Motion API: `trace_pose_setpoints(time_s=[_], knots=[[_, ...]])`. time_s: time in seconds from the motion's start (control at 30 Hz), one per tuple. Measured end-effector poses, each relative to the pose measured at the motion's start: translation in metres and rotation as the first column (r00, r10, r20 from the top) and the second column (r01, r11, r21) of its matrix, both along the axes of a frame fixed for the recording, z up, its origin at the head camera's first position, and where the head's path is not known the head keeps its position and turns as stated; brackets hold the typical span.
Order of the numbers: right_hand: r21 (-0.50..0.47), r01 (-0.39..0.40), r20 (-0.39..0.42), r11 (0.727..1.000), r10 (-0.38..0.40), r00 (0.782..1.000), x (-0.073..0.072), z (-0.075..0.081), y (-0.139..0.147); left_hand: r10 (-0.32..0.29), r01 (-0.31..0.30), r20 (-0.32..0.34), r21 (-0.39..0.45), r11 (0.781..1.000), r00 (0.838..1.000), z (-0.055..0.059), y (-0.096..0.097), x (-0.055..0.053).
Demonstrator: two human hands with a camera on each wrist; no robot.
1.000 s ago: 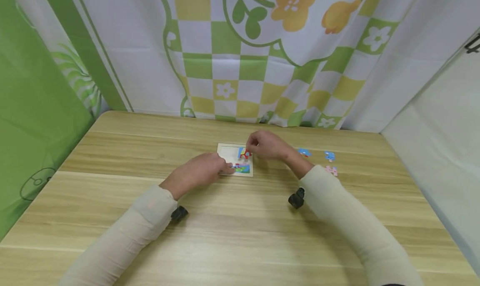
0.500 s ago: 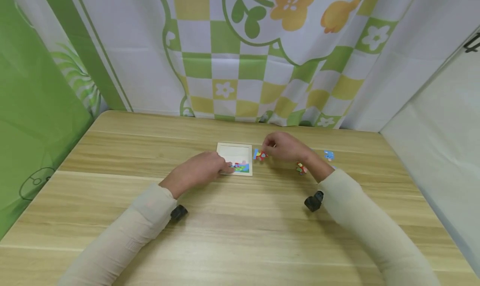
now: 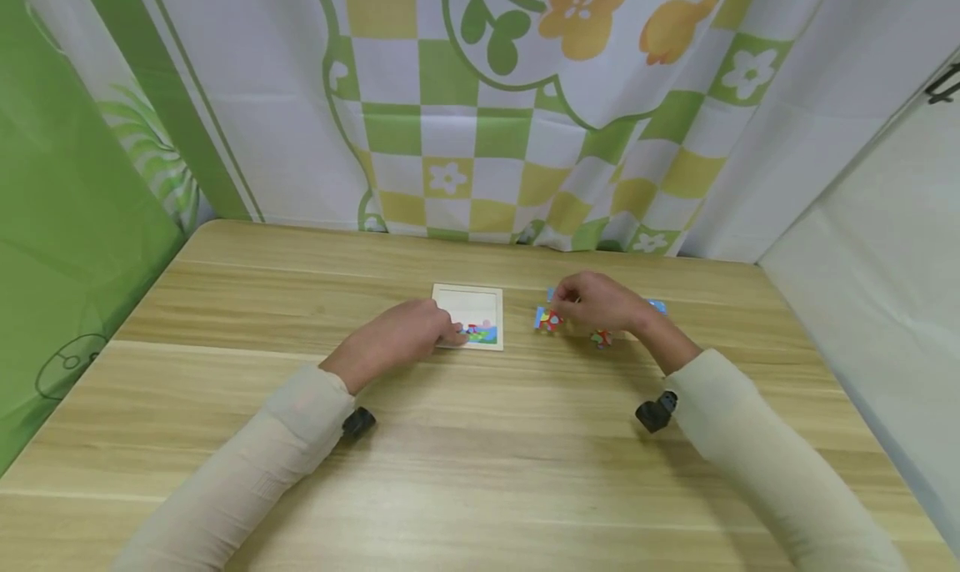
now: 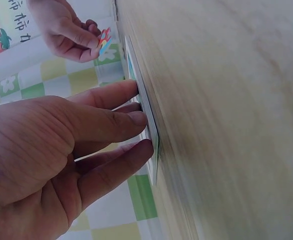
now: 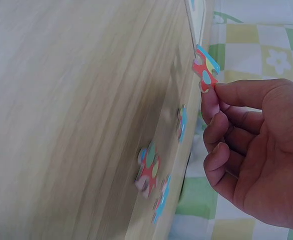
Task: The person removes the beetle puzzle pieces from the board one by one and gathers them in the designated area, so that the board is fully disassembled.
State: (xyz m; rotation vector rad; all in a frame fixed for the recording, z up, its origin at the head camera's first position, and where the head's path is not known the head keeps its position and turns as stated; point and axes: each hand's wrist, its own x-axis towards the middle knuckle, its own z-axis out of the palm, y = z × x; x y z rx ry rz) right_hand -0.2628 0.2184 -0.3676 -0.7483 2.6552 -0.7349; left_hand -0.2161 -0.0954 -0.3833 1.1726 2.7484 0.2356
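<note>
A square, light-framed puzzle tray [image 3: 501, 305] lies on the table, with colourful pieces [image 3: 482, 333] along its near side and a bare white area behind them. On its near left corner rest the fingertips of my left hand [image 3: 397, 336]; the left wrist view shows them pressing at the tray's edge. To the right of the tray, my right hand [image 3: 600, 299] pinches a red, yellow and blue jigsaw piece [image 5: 205, 70] between thumb and index finger, above the table. Beneath that hand lie loose jigsaw pieces, including a red and green one [image 3: 601, 338].
A blue piece [image 3: 657, 306] lies behind the right wrist, partly covered by it. The wooden table [image 3: 480, 472] reaches back to a green and yellow checked curtain [image 3: 480, 163]. A white sheet [image 3: 885, 247] hangs along the right side.
My right hand has lifted the red, yellow and blue jigsaw piece away from the tray and carried it right, over the loose pieces. My left hand has stayed on the tray's corner.
</note>
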Motion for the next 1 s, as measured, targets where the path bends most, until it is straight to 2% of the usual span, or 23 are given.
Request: trace_pose_setpoints(time_s=[0.2,0.57,1.0], knots=[[0.006,0.001,0.020,1.000,-0.001,1.000,0.001,-0.003,0.010,0.036,-0.036,0.016,0.007,0.999,0.999,0.000,0.001,-0.001],[0.021,0.045,0.065,0.999,-0.046,0.997,0.003,-0.011,0.018,0.038,-0.037,-0.018,0.048,0.998,0.999,-0.002,0.003,-0.001],[0.071,0.031,-0.008,0.997,-0.031,0.999,0.002,-0.020,0.016,0.042,-0.042,0.005,0.063,0.997,0.999,0.000,0.004,-0.001]])
